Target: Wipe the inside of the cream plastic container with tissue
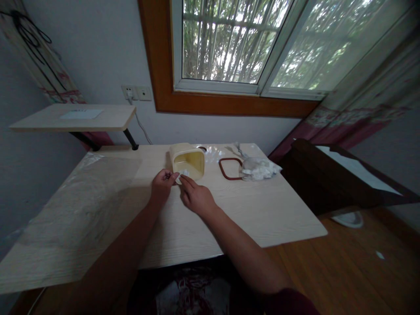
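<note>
Dark printed clothing (192, 286) fills the near edge, with a maroon sleeve (292, 302) at its right. Beyond it, both forearms reach across a pale wooden table (275, 214). At the table's middle, the left hand (162, 184) pinches a small white piece (178, 179) between thumb and fingers; the right hand (198, 197) brings its fingertips up against it, though I cannot tell whether they grip too. That piece is at the near left of the mouth of a cream container (196, 164), whose opening faces the near side. Whitish matter shows at the container's lower lip, too small to tell whether it lies inside or belongs to the held piece; the rest of the yellowish interior looks bare. To the right, a reddish-brown ring (231, 178) lies flat beside a clear plastic bag (260, 169) filled with crumpled-looking white bits. Clear sheeting (88, 197) covers the table's left. Farther off stand a raised shelf (114, 114) and a window (226, 48).
</note>
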The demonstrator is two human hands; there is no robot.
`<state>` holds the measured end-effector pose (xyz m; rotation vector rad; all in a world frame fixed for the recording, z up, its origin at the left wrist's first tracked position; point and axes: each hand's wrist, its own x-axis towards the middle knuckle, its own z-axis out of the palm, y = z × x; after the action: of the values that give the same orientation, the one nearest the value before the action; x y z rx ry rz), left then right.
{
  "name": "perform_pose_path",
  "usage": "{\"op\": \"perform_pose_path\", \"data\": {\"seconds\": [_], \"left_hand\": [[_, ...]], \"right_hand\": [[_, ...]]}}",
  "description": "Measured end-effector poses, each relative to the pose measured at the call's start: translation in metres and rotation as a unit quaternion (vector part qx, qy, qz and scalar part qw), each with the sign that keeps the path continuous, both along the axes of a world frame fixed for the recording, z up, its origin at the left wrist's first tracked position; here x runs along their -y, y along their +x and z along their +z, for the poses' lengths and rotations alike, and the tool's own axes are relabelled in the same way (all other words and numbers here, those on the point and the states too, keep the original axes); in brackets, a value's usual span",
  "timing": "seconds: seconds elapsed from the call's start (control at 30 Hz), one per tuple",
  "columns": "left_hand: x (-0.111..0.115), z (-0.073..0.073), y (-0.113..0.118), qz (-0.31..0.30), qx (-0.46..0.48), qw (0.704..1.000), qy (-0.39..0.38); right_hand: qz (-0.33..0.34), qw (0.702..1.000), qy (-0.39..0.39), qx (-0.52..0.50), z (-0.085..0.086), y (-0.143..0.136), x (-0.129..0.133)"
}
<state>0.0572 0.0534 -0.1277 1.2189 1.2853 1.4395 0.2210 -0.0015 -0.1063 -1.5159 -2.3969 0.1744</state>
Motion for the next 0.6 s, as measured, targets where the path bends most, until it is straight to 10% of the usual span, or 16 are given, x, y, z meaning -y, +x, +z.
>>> {"op": "perform_pose_path", "data": {"seconds": [0.6], "left_hand": [[0.0033, 0.0078, 0.0026, 0.005, 0.010, 1.000, -0.016]], "right_hand": [[0.040, 0.998, -0.022, -0.050, 0.0001, 0.0002, 0.0003]]}}
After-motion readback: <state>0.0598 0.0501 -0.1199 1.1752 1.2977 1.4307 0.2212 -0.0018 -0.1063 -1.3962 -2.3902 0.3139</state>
